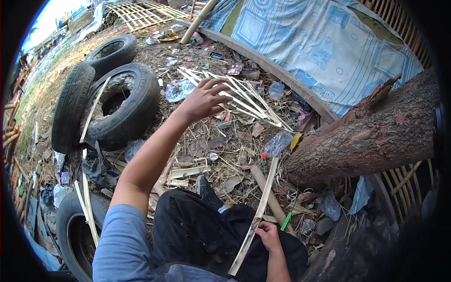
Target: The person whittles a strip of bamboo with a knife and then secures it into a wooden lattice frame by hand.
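Observation:
My left arm stretches forward, and my left hand (205,100) hangs open, fingers spread, over a pile of thin split bamboo strips (256,105) on the littered ground. Whether its fingertips touch the strips I cannot tell. Near my lap, my right hand (268,235) pinches one long, flat bamboo strip (259,207) by its edge. This strip slants from my right thigh up towards a crumpled clear plastic bottle (277,144) with a red cap. Just beside the right hand is a slim bright green object (285,221), its kind unclear.
Several old tyres (141,89) lie at the left, with more strips (89,211) leaning on them. A thick tree trunk (361,136) crosses the right side. Behind it hangs a blue-and-white patterned cloth (300,42). A bamboo lattice (141,16) lies far back.

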Available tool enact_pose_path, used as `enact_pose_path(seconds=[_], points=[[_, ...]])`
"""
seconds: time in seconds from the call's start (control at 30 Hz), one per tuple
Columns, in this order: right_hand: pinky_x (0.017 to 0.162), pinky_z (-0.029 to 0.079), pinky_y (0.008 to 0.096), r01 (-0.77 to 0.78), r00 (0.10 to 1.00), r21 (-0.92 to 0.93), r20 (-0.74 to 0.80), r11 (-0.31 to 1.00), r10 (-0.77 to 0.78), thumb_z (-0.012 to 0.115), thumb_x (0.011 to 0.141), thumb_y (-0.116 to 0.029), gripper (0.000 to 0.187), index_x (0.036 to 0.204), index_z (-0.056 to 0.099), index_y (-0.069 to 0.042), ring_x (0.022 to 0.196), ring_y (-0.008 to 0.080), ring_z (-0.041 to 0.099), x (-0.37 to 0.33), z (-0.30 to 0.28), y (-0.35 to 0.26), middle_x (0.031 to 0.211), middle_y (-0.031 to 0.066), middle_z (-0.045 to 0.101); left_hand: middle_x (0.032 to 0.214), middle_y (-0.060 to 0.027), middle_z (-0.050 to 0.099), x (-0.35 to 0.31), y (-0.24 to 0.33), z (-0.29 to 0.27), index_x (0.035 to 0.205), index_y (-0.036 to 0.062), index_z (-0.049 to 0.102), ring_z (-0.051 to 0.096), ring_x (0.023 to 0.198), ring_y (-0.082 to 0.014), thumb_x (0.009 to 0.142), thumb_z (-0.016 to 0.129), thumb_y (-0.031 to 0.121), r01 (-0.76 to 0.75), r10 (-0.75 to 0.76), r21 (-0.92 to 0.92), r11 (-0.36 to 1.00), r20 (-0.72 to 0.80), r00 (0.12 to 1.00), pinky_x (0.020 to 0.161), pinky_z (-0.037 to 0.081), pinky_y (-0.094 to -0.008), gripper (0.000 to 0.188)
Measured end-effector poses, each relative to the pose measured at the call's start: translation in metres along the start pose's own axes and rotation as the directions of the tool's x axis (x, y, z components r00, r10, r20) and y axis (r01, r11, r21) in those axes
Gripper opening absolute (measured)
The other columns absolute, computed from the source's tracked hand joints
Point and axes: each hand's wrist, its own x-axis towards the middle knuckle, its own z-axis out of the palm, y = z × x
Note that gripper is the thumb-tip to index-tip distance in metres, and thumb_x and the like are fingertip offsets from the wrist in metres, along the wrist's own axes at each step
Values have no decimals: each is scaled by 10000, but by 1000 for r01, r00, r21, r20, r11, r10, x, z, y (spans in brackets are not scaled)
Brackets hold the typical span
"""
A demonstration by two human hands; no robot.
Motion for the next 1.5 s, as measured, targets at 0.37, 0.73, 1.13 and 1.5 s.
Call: enact_pose_path(seconds=[0.37, 0.73, 1.13, 1.5], points=[[672, 508, 243, 2, 1000, -8, 19, 1000, -2, 652, 797, -6, 84, 871, 655, 33, 705, 110, 632, -1, -2, 6, 791, 51, 671, 1139, -123, 648, 114, -1, -73, 1050, 61, 697, 461, 1272, -303, 794, 745, 236, -157, 157, 14, 988, -145, 977, 1075, 351, -460, 313], [667, 516, 250, 55, 997, -17, 46, 998, -55, 642, 803, 5, 59, 852, 660, 34, 687, 114, 631, -5, -6, 5, 786, 60, 678, 1033, -133, 661, 147, 1, -186, 988, -7, 662, 592, 1070, -254, 819, 754, 360, 69, -109, -139, 988, -311, 944, 904, 454, -377, 414], [586, 461, 228, 52, 999, 9, 6, 999, -52, 655, 781, -6, 32, 776, 642, 23, 620, 77, 591, -7, -1, -4, 705, 49, 662, 771, -49, 662, 144, -8, -228, 991, 20, 701, 608, 712, -97, 857, 674, 368, 226, -304, -245, 943, -351, 886, 663, 477, -279, 374], [602, 489, 234, 21, 1000, -1, -8, 1000, -21, 655, 781, -9, 41, 775, 633, 25, 617, 90, 604, 0, 0, -1, 697, 52, 653, 592, 2, 560, 136, -34, -231, 775, 19, 661, 479, 494, -64, 887, 652, 225, 146, -553, -603, 785, -572, 606, 446, 363, -246, 235]])
